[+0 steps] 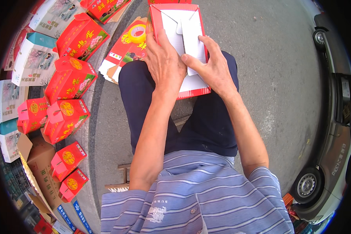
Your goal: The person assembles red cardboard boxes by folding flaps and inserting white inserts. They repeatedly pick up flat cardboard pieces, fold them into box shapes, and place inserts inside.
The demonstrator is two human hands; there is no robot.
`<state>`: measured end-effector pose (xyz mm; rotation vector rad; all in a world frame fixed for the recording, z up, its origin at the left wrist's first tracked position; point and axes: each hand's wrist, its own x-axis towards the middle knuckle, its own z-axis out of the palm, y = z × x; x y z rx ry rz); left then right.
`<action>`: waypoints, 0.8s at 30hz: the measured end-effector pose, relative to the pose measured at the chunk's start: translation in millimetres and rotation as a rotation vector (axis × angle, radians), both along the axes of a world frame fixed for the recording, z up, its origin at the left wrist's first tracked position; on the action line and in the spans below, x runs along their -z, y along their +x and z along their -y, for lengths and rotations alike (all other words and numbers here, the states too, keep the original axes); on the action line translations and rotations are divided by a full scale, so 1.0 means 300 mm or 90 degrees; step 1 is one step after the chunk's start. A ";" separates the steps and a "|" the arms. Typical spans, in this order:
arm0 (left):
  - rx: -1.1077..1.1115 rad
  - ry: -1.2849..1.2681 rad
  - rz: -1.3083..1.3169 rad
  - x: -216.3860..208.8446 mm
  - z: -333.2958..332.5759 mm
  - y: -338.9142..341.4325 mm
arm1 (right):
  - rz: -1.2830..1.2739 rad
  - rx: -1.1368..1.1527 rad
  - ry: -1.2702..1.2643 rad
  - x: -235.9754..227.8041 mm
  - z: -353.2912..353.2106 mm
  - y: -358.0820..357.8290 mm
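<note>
A red carton (193, 85) rests across my thighs with its white underside up, where flaps are partly folded over one another. My left hand (165, 64) holds its left side, the fingers along the red edge. My right hand (213, 70) grips a raised white flap (193, 43) between thumb and forefinger; its other fingers are mostly hidden. Beside my left knee lies a stack of flat red printed cartons (119, 54). On top of that stack sits a yellow-rimmed roll of clear tape (137, 34).
Folded-up red gift boxes with handles (70, 80) line the kerb on the left, among white and teal boxes (37, 58). A brown cardboard box (43, 167) stands nearer, at the lower left. Grey pavement (273, 78) stretches right to a parked vehicle (335, 156).
</note>
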<state>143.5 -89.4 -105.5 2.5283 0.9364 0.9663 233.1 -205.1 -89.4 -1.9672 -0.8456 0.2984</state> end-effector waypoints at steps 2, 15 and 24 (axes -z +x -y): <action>0.016 -0.053 -0.006 -0.018 -0.010 -0.001 | 0.023 0.013 -0.007 0.014 -0.007 -0.004; 0.015 -0.124 -0.008 -0.041 -0.012 -0.036 | 0.021 0.031 0.022 0.014 -0.018 -0.042; 0.020 -0.106 0.026 -0.044 -0.026 -0.057 | -0.107 0.011 0.046 -0.020 -0.001 -0.047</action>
